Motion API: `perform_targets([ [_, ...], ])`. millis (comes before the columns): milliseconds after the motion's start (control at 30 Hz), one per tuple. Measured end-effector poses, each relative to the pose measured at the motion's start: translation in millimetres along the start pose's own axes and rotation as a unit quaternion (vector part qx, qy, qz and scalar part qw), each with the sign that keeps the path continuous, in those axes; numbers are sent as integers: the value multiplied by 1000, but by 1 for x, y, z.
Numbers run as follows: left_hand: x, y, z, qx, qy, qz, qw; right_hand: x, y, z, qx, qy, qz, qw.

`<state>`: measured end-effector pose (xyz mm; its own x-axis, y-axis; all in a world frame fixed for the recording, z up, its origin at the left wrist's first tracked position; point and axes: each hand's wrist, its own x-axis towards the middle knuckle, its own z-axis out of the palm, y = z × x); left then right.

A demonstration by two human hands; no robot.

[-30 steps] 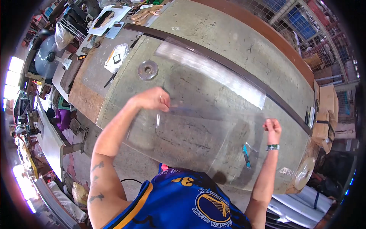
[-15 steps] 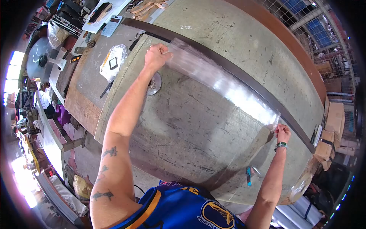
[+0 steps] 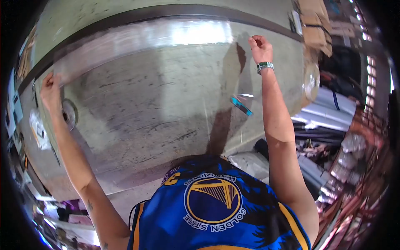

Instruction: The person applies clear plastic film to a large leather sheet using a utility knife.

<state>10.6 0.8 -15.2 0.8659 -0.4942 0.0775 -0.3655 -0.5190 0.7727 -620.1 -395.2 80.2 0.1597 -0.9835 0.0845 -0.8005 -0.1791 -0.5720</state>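
Observation:
A long strip of clear plastic sheet (image 3: 137, 38), blurred and shiny toward its right end, stretches across the worktable (image 3: 166, 91) beside a dark curved-looking bar (image 3: 166, 11). At its left end, my left hand (image 3: 51, 91) is closed in a pinch on the sheet's near corner. My right hand (image 3: 262, 51), wearing a patterned wristband (image 3: 265, 66), has curled fingers and stands a little apart from the sheet's right end. Nothing shows between its fingers. Below it on the table lies a teal cutter (image 3: 241, 106). A round disc (image 3: 69, 114) lies close to my left wrist.
A plastic bag (image 3: 38, 130) lies at the table's left. Near the right edge sits a roll of clear film or tape (image 3: 311, 79), with cardboard (image 3: 314, 26) behind it. Grey rolls (image 3: 327, 106) are stacked beyond the table's right side.
The view has turned and shifted to the right. My right hand has come away from the sheet's right end; the left stays at the other end.

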Motion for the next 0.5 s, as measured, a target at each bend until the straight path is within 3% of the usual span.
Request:
perform_targets([
  [33, 7, -11, 2, -43, 5, -12, 999, -13, 9, -17, -22, 6, -9, 1000],
  [133, -5, 19, -1, 22, 112, 33, 993, -85, 12, -53, -71, -1, -57, 996],
  [167, -15, 48, -1, 114, 157, 74, 978, -116, 19, -61, -87, -12, -77, 993],
  [267, -40, 59, 31, 85, 124, 204, 967, -200, 63, -67, -144, -22, -167, 975],
  [333, -123, 156, 76, 42, 23, 182, 982, -244, 71, -62, -155, -47, -79, 984],
  [400, -212, 251, 121, 26, -142, 189, 971, -267, 75, -54, -133, 4, -84, 987],
  [433, -252, 282, 145, -20, -246, 238, 940, -270, 76, -53, -126, 7, -91, 988],
  [500, -332, 325, 204, -67, -355, 324, 874, -275, 78, -50, -103, 11, -120, 987],
])
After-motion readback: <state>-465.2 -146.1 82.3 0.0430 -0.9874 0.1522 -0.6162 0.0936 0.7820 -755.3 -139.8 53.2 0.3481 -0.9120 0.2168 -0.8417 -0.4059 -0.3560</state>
